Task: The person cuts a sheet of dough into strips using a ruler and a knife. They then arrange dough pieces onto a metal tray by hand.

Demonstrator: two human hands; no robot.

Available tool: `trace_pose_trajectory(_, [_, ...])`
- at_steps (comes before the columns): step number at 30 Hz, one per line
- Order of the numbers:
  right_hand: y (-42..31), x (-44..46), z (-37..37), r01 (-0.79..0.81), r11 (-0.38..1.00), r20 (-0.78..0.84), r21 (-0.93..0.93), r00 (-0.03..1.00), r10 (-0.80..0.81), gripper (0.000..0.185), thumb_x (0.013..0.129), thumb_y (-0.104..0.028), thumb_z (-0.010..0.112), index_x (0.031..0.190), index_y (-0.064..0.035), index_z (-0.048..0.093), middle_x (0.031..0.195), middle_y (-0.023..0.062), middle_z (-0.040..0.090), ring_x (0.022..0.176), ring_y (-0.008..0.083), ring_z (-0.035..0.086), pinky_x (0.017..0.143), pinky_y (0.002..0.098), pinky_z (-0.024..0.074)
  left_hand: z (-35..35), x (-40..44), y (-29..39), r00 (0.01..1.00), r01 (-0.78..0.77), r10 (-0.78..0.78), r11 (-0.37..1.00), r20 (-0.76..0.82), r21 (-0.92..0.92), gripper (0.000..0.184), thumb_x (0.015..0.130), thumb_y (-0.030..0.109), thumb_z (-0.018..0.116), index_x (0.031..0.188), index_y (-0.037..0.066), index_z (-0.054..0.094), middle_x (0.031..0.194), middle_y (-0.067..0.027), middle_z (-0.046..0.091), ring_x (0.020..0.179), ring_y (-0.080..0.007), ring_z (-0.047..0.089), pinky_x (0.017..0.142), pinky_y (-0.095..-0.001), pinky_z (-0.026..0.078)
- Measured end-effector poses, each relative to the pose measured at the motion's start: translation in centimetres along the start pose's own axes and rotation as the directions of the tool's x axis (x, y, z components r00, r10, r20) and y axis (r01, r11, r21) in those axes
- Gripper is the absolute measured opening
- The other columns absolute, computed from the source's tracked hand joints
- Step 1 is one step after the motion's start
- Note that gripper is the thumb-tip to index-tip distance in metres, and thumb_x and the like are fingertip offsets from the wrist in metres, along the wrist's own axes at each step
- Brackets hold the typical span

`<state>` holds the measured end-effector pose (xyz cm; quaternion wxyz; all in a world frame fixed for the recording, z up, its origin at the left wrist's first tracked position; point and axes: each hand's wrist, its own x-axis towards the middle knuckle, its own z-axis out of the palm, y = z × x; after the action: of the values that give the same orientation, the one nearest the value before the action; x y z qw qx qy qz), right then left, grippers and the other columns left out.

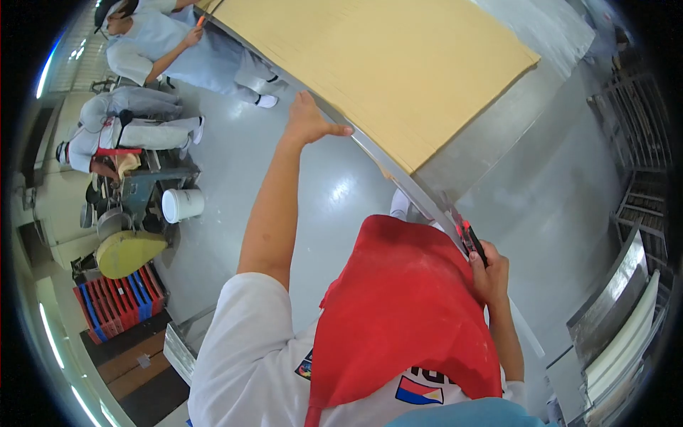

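A large flat tan sheet (pixel 398 64) lies on a metal table (pixel 491 135), one corner pointing toward me. Close to the table's near edge is my left hand (pixel 313 122), its thumb stretched out away from the fingers and nothing in its grasp. Whether it touches the edge I cannot tell. Low on my right side, my right hand (pixel 491 276) is wrapped round a red and black utility knife (pixel 469 240). The knife points up toward the table edge, beside my red apron (pixel 405 299).
At the upper left a co-worker (pixel 171 50) stands by the table, holding an orange-handled tool (pixel 201 21). Another person (pixel 128 132) bends over a bench further left. A white bucket (pixel 183 205) stands on the floor. Metal racks (pixel 633 121) line the right side.
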<state>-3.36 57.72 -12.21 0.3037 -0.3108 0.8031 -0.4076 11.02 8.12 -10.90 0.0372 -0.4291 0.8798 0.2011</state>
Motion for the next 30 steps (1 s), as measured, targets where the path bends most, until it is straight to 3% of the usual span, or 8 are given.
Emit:
trace_pose_trajectory(2, [0.5, -0.2, 0.0, 0.014, 0.999, 0.001, -0.043, 1.0, -0.013, 0.022, 0.096, -0.016, 0.065, 0.114, -0.0035, 0.069, 0.077, 0.0184, 0.068, 0.064, 0.0329, 0.066, 0.062, 0.0387, 0.0508, 0.3, 0.1, 0.0, 0.999, -0.021, 0.024, 0.997, -0.043, 0.079, 0.147, 0.043, 0.066, 0.098, 0.145, -0.02, 0.036, 0.148, -0.034, 0.043, 0.142, -0.0447, 0.042, 0.117, -0.0453, 0.04])
trace_pose_trajectory(5, [0.1, -0.2, 0.0, -0.033, 0.999, 0.0, 0.005, 0.999, 0.033, 0.023, 0.096, -0.016, 0.066, 0.115, -0.0038, 0.069, 0.078, 0.0183, 0.068, 0.064, 0.0319, 0.066, 0.064, 0.0374, 0.0512, 0.6, 0.4, -0.3, 0.999, -0.025, 0.025, 1.0, -0.038, -0.016, 0.143, 0.045, 0.063, 0.099, 0.145, -0.019, 0.036, 0.148, -0.0323, 0.044, 0.142, -0.0437, 0.042, 0.118, -0.0445, 0.039])
trace_pose_trajectory(8, [0.3, -0.3, 0.2, -0.066, 0.997, 0.011, 0.036, 0.998, 0.066, 0.024, 0.095, -0.016, 0.066, 0.116, -0.0041, 0.07, 0.077, 0.0184, 0.069, 0.065, 0.0316, 0.066, 0.065, 0.0374, 0.0511, 0.3, 0.3, 0.6, 1.0, 0.004, -0.004, 1.0, -0.019, 0.007, 0.14, 0.047, 0.061, 0.099, 0.144, -0.019, 0.037, 0.148, -0.0313, 0.045, 0.142, -0.0429, 0.043, 0.117, -0.0446, 0.04])
trace_pose_trajectory(12, [-0.1, -0.3, 0.0, -0.093, 0.996, 0.027, 0.015, 0.995, 0.093, 0.025, 0.095, -0.016, 0.067, 0.116, -0.0041, 0.07, 0.076, 0.0187, 0.068, 0.065, 0.0326, 0.066, 0.064, 0.0379, 0.0509, 0.2, 0.4, 1.0, 0.997, 0.072, -0.072, 0.997, 0.02, 0.022, 0.138, 0.048, 0.058, 0.099, 0.144, -0.019, 0.037, 0.148, -0.0321, 0.044, 0.143, -0.0423, 0.042, 0.118, -0.0441, 0.04])
trace_pose_trajectory(24, [0.2, -0.3, 0.2, -0.086, 0.995, 0.031, 0.053, 0.996, 0.084, 0.024, 0.094, -0.014, 0.066, 0.116, -0.0055, 0.07, 0.077, 0.019, 0.068, 0.065, 0.0333, 0.066, 0.064, 0.0383, 0.0506, 0.1, 0.4, 0.8, 0.996, 0.083, -0.085, 0.996, 0.043, 0.04, 0.145, 0.048, 0.057, 0.1, 0.149, -0.022, 0.03, 0.154, -0.0363, 0.038, 0.149, -0.044, 0.036, 0.122, -0.0436, 0.036])
trace_pose_trajectory(26, [0.4, -0.3, 0.4, -0.022, 0.998, 0.011, 0.065, 1.0, 0.021, 0.021, 0.097, -0.012, 0.064, 0.113, -0.0001, 0.068, 0.073, 0.0087, 0.062, 0.064, 0.0171, 0.055, 0.064, 0.0313, 0.0467, -0.1, 0.3, 1.1, 0.995, 0.088, -0.089, 0.995, 0.041, 0.04, 0.146, 0.048, 0.057, 0.1, 0.148, -0.022, 0.03, 0.154, -0.0359, 0.039, 0.148, -0.0442, 0.037, 0.121, -0.0438, 0.037])
trace_pose_trajectory(30, [0.5, -0.2, 0.5, -0.041, 0.997, 0.011, 0.068, 0.999, 0.041, 0.021, 0.097, -0.012, 0.064, 0.114, 0.0, 0.068, 0.073, 0.0097, 0.063, 0.064, 0.0177, 0.057, 0.064, 0.0317, 0.0473, -1.1, -0.2, 2.5, 0.987, 0.133, -0.134, 0.991, 0.092, 0.018, 0.141, 0.049, 0.055, 0.1, 0.148, -0.02, 0.034, 0.154, -0.0354, 0.04, 0.145, -0.0449, 0.041, 0.117, -0.0442, 0.043])
